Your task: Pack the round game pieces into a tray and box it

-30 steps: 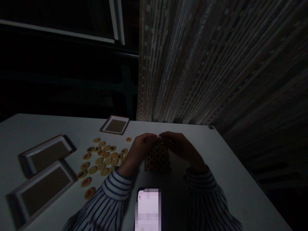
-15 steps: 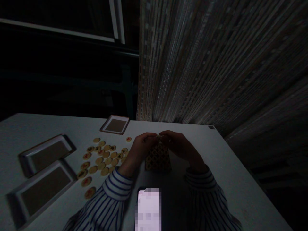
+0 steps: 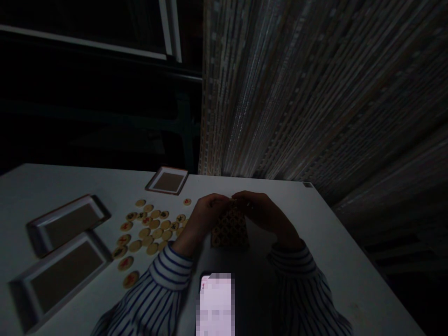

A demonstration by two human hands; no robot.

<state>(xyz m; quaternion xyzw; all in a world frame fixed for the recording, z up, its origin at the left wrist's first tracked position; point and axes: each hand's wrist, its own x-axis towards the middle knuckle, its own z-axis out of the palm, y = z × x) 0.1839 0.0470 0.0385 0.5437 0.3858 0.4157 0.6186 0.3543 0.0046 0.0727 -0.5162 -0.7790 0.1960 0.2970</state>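
A box (image 3: 229, 246) holding rows of round xiangqi pieces lies on the table in front of me, its far part hidden by my hands. My left hand (image 3: 207, 212) and my right hand (image 3: 261, 210) meet over its far end. Their fingers are bent and pinched together. At the fingertips shows a sliver of a small pale xiangqi piece (image 3: 232, 199), mostly covered; dim light hides its marking. Left of my left wrist lie loose xiangqi pieces (image 3: 154, 224), several with red or black characters and others plain side up.
Two shallow trays (image 3: 66, 273) overlap at the table's left, and a smaller tray (image 3: 170, 182) lies near the back edge. A phone (image 3: 216, 303) with a lit screen is between my forearms. Beyond the white table (image 3: 315, 242) hangs a string curtain (image 3: 252, 93).
My fingertips have sunk slightly toward the box, and less of the pale piece shows between them. The loose pieces and trays lie as before.
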